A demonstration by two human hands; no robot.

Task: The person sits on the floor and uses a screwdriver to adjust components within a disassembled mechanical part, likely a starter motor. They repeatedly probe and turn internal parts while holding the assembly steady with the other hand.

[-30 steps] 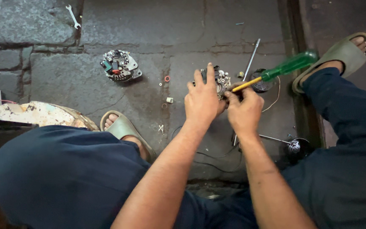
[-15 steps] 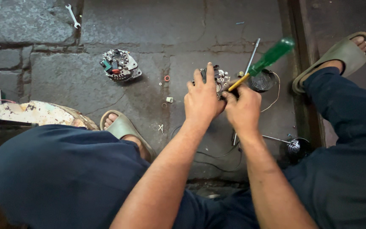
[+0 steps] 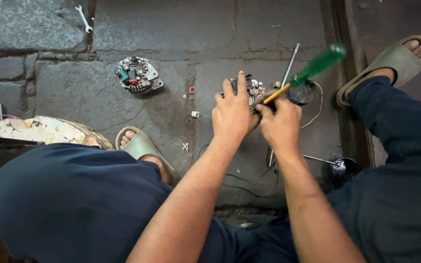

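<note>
My left hand (image 3: 233, 113) rests over a small metal alternator part (image 3: 254, 90) on the stone floor, fingers spread across its top. My right hand (image 3: 282, 120) grips the yellow shaft of a screwdriver with a green handle (image 3: 317, 64), whose tip is pressed into the part between my hands. The handle points up and to the right and is blurred. Most of the part is hidden under my hands.
A second alternator housing (image 3: 137, 74) lies to the left, with a red ring (image 3: 192, 89) and small loose bits near it. A wrench (image 3: 84, 18) lies far top left. A long metal rod (image 3: 289, 64), a round black part (image 3: 302, 93) and wires lie beside my hands. My sandalled feet (image 3: 144, 148) flank the spot.
The screwdriver's green handle has swung upward, from nearly level to steeply tilted up and right. Both hands stay on the part.
</note>
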